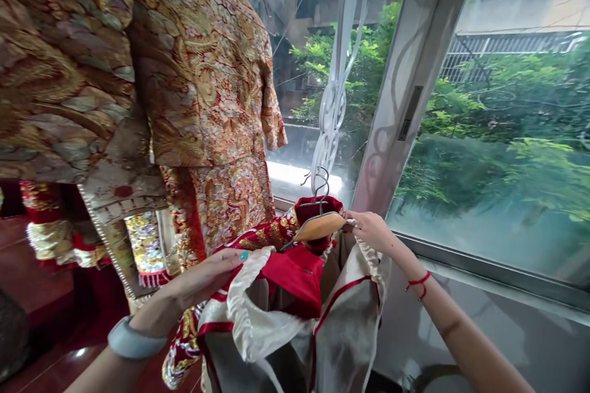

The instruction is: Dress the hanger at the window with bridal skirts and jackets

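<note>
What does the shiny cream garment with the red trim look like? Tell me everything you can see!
The cream garment looks satiny, with thin red trim along its seams and puckered, gathered bands at the top. It hangs loosely in folds below the wooden hanger, near the window, with red cloth showing through its opening. The right hand pinches one gathered band by the hanger's end; the left hand is at the other. Its lower part runs out of the picture.

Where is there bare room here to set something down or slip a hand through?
Bare red floor shows at lower left, beside the left forearm. A hand might pass between the gold sleeve and white ironwork, though depth is hard to judge. Around the tan hanger it is crowded: left hand, right hand and cream garment.
</note>
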Demonstrator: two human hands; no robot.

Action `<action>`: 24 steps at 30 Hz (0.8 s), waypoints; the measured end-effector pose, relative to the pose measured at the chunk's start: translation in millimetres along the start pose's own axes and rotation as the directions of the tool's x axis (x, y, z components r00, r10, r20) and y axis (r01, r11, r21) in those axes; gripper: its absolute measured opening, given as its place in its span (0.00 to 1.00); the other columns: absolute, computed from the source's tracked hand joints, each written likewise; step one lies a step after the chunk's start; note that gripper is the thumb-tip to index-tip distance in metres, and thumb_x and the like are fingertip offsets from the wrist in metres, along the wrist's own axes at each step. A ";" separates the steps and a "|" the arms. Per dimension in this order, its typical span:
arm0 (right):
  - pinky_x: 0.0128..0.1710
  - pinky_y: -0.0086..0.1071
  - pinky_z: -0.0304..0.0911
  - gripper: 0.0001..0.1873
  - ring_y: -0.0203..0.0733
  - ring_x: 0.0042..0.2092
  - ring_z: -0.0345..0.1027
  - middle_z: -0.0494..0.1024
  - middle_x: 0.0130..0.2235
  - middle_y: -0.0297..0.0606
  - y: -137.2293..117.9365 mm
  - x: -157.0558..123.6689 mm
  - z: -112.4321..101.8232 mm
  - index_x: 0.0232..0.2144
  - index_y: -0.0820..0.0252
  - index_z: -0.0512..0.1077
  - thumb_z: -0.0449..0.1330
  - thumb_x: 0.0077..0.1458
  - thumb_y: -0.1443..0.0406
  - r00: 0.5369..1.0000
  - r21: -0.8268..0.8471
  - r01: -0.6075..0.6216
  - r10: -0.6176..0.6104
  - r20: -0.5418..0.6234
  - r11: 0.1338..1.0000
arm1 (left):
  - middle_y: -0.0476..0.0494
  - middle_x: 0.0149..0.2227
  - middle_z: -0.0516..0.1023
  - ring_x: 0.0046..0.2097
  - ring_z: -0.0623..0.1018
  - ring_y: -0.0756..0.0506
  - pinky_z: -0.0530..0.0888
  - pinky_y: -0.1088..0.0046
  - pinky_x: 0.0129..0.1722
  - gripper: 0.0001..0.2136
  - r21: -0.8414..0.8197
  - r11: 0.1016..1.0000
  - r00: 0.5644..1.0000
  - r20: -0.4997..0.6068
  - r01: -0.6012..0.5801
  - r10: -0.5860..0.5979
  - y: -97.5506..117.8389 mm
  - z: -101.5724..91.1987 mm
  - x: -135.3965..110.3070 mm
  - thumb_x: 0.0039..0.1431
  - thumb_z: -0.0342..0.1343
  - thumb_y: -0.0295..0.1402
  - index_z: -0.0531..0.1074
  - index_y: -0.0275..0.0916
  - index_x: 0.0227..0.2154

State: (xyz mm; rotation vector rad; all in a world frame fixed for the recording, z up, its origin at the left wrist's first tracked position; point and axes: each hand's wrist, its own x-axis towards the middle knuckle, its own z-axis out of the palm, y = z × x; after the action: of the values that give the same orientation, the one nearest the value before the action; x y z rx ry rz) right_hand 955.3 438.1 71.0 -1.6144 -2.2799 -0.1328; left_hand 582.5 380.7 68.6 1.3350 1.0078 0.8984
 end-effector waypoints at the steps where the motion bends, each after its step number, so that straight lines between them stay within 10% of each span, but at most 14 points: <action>1: 0.31 0.29 0.52 0.13 0.45 0.38 0.74 0.81 0.35 0.37 0.1 -2.0 3.5 0.43 0.54 0.73 0.53 0.58 0.68 1.000 -0.021 -0.007 0.006 -0.018 1.000 | 0.45 0.27 0.81 0.32 0.79 0.43 0.75 0.66 0.37 0.15 -0.032 0.999 1.000 -0.004 0.019 -0.019 -3.4 -1.0 -1.1 0.40 0.69 0.46 0.78 0.39 0.26; 9: 0.29 0.30 0.58 0.18 0.47 0.39 0.77 0.83 0.41 0.42 4.9 -17.2 20.3 0.47 0.57 0.73 0.51 0.58 0.70 0.983 -0.166 0.077 -0.103 -0.154 0.983 | 0.44 0.34 0.82 0.37 0.77 0.44 0.73 0.72 0.37 0.21 0.188 0.950 0.948 -0.154 -0.248 0.277 -12.0 -22.5 -14.4 0.45 0.65 0.52 0.80 0.39 0.34; 14: 0.27 0.30 0.60 0.17 0.46 0.35 0.77 0.83 0.40 0.43 3.1 -28.5 27.6 0.46 0.59 0.74 0.49 0.60 0.69 0.956 -0.248 0.120 -0.179 -0.230 0.961 | 0.44 0.32 0.81 0.37 0.77 0.42 0.72 0.70 0.37 0.23 0.483 0.814 0.860 -0.210 -0.323 0.466 21.2 -38.2 -33.2 0.50 0.58 0.55 0.78 0.38 0.33; 21: 0.24 0.28 0.59 0.17 0.43 0.33 0.77 0.83 0.38 0.40 -11.7 -41.4 23.4 0.46 0.55 0.75 0.51 0.59 0.70 0.920 -0.257 -0.004 -0.097 -0.380 0.966 | 0.45 0.30 0.76 0.37 0.75 0.42 0.71 0.68 0.38 0.16 0.816 0.485 0.819 -0.025 -0.314 0.573 72.1 0.9 -67.0 0.59 0.50 0.47 0.76 0.41 0.28; 24: 0.24 0.28 0.59 0.17 0.43 0.33 0.77 0.83 0.38 0.40 -19.1 -39.7 27.4 0.44 0.56 0.76 0.52 0.57 0.72 0.907 -0.248 -0.068 -0.044 -0.418 0.966 | 0.42 0.36 0.77 0.40 0.75 0.42 0.72 0.66 0.42 0.16 0.757 0.583 0.831 -0.098 -0.294 0.547 54.2 5.9 -65.9 0.55 0.56 0.47 0.78 0.41 0.37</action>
State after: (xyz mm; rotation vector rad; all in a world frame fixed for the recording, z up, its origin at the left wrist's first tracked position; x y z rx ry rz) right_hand 943.1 403.2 34.6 -1.5333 -1.9743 -0.7310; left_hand 568.7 319.4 126.7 2.2356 1.4105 1.1716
